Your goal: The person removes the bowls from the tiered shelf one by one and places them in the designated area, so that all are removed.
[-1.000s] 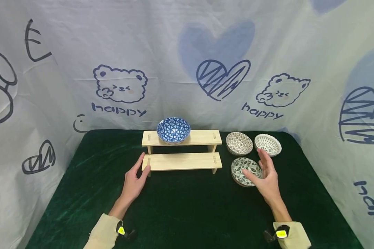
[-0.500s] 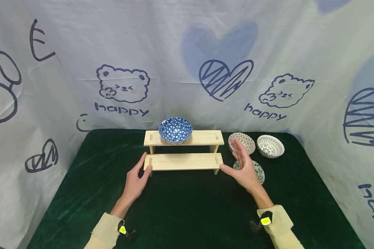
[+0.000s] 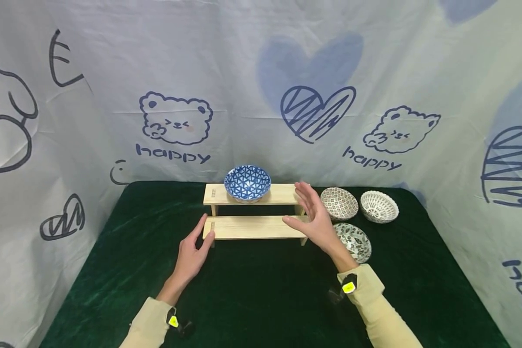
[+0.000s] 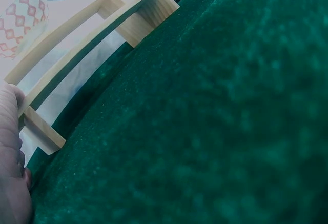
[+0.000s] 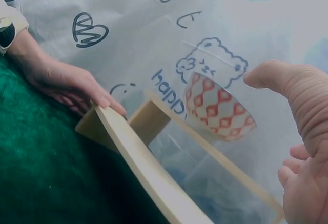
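A two-step wooden rack [image 3: 256, 227] stands on the cloth. On its upper step sits a bowl [image 3: 247, 183], blue triangles inside and, in the right wrist view, red diamonds on its outside [image 5: 216, 108]. My left hand [image 3: 191, 256] is at the rack's left end, fingers fairly straight, thumb and index fingertips touching the lower board [image 5: 138, 165]. My right hand [image 3: 315, 220] holds nothing; its fingers are spread and it overlaps the rack's right end in the head view. Behind its wrist, a green leaf-patterned bowl [image 3: 357, 244] is partly hidden.
Right of the rack stand a brown-patterned bowl [image 3: 339, 203] and a white ribbed bowl [image 3: 379, 207]. Dark green velvet cloth [image 3: 252, 295] covers the table. A pale printed curtain [image 3: 243, 58] hangs behind and at both sides.
My right hand has moved left from over the leaf-patterned bowl to the rack's right end. The left hand stays at the rack's left end. The head view has shifted slightly.
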Action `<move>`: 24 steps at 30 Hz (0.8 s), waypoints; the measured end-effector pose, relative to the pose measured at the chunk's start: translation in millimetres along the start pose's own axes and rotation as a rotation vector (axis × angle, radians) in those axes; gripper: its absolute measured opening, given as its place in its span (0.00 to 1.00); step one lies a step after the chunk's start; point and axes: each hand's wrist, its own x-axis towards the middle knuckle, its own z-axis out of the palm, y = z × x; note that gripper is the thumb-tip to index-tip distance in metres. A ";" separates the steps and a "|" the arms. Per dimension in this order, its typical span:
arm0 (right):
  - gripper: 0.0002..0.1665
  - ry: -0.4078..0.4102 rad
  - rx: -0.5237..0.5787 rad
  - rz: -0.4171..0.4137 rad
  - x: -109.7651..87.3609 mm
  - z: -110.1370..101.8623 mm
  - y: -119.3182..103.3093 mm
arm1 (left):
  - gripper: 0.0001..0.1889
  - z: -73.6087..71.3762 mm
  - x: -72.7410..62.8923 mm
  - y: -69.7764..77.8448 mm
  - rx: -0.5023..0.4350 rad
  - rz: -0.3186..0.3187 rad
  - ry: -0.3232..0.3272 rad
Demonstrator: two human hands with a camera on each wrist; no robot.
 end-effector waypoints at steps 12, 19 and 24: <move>0.57 -0.023 0.004 -0.029 31.4 21.8 -4.9 | 0.34 0.0 0.6 -1.0 0.001 -0.017 -0.006; 0.61 -0.069 -0.054 0.053 43.8 29.8 -4.5 | 0.34 0.1 0.6 -0.9 -0.004 -0.017 -0.003; 0.66 -0.121 -0.071 0.131 51.2 34.3 -2.0 | 0.34 0.1 0.9 -0.9 -0.003 -0.016 -0.002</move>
